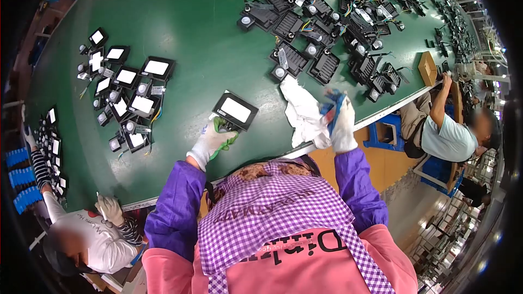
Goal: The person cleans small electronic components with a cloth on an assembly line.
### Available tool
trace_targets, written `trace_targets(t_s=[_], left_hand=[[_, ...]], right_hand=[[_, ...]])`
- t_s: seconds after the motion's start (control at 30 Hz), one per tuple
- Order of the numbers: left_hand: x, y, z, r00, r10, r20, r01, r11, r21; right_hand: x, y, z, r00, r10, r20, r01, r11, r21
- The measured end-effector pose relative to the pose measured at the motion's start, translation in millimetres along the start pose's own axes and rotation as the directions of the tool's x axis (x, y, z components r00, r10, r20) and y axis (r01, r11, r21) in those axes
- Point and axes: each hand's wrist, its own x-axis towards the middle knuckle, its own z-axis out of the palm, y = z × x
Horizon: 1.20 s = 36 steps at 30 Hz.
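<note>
head view: mid-frame, the left hand [214,140] grips a black floodlight [235,110] by its lower side, and a slack hold could drop it on the desk [201,38]; right of centre, the right hand [343,122] is too blurred to tell its grip, and a tug could pull the white cloth [301,111] off the edge

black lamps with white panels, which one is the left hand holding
The lone lamp left of the white cloth, in the left hand; the others lie clustered on the table.
</note>
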Motion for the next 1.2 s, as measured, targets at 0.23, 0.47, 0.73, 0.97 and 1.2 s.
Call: trace_targets(t_s=[0.23,0.47,0.73,0.97,1.2], left_hand=[[5,-24,18,0.990,0.085,0.116,-0.028,0.905,-0.426],[11,-19,21,0.983,0.027,0.180,0.055,0.899,-0.435],[6,-11,34,0.996,0.050,0.068,-0.027,0.953,-0.302],[7,-12,33,0.997,0.022,0.076,0.000,0.958,-0.285],[8,-32,38,0.996,0.082,0.037,-0.062,0.920,-0.387]], right_hand=[[-100,45,-17,0.894,0.180,0.410,0.185,0.685,-0.704],[6,-10,-7,0.888,-0.422,0.185,0.374,0.424,-0.825],[-10,-6,3,0.824,-0.342,0.453,0.396,-0.224,-0.890],[-32,16,64,0.602,0.013,0.798,0.693,-0.504,-0.515],[-14,103,47,0.545,-0.273,0.793,0.731,-0.309,-0.609]])
